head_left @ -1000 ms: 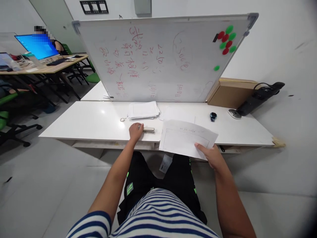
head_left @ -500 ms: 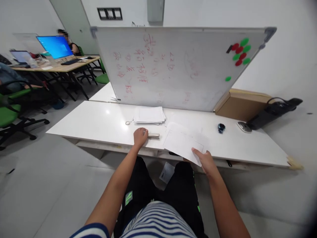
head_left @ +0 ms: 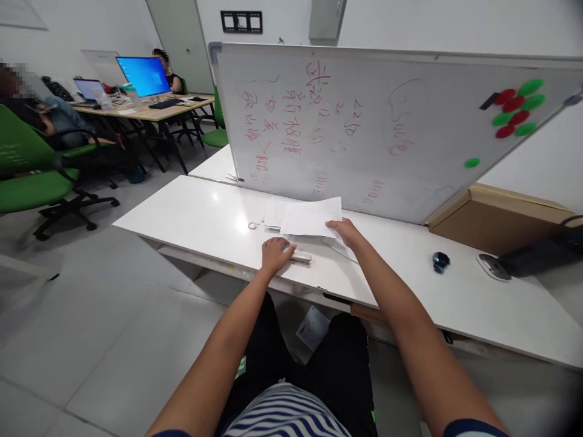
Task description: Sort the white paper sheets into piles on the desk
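Observation:
A pale stapler point(head_left: 302, 258) lies near the desk's front edge, and my left hand point(head_left: 274, 255) is closed over its left end. My right hand point(head_left: 348, 232) pinches the right edge of white paper point(head_left: 314, 216); whether it is one sheet or more I cannot tell. That paper hangs over a stack of papers point(head_left: 273, 212) and hides much of it. Under my right wrist, another sheet point(head_left: 339, 247) shows in part on the desk. A small ring-shaped item point(head_left: 252, 225) lies left of the stack.
Behind the white desk point(head_left: 195, 212) leans a whiteboard point(head_left: 282, 121) with red writing and magnets. To the right are a dark watch-like object point(head_left: 440, 261), a cardboard box point(head_left: 496, 218) and a dark device with a grey base point(head_left: 493, 267). Two people sit at the left back.
My right hand has carried the paper from the desk's front edge up and left, over the stack. My left hand stays at the stapler. The camera view has turned left.

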Demonstrator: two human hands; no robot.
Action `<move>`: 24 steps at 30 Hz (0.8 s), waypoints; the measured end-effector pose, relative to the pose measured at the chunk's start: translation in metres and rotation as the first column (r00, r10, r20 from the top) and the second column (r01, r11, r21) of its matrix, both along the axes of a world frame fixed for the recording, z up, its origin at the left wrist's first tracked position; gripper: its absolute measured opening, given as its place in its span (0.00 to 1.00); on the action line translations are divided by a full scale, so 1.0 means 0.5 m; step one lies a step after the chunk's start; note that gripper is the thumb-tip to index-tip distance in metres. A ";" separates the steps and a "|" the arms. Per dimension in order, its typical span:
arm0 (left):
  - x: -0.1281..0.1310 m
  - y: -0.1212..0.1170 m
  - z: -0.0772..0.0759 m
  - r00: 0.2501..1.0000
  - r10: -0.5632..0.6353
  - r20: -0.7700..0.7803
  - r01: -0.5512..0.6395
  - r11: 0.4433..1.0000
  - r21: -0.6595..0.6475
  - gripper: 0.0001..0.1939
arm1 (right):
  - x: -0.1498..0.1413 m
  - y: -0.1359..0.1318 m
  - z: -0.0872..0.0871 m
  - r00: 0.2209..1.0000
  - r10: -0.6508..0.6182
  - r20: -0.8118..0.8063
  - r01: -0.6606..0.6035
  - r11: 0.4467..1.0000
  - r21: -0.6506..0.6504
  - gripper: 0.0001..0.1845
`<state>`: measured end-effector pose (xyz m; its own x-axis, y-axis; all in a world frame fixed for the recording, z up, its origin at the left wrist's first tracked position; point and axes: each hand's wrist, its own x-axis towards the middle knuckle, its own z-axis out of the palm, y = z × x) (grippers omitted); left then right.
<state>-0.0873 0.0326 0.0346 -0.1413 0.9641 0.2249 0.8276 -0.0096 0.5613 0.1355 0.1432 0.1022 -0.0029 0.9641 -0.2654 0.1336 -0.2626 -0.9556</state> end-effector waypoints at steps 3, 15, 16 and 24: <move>0.002 0.001 -0.002 1.000 0.018 0.002 -0.018 1.000 0.007 0.18 | -0.021 0.057 -0.004 0.990 0.064 0.123 -0.061 0.998 -0.029 0.19; 0.003 0.001 -0.008 0.999 0.031 0.022 -0.031 0.999 0.024 0.17 | -0.073 0.110 -0.082 0.551 0.072 0.831 -0.110 0.994 -0.013 0.21; 0.003 0.001 -0.009 0.999 0.032 0.017 -0.033 0.999 0.027 0.16 | -0.075 0.106 -0.086 0.522 0.050 0.852 -0.090 0.996 -0.003 0.25; 0.004 0.000 0.000 0.999 0.029 0.017 -0.029 0.999 0.019 0.16 | -0.069 0.062 -0.091 0.546 -0.184 0.817 -0.030 0.971 0.238 0.30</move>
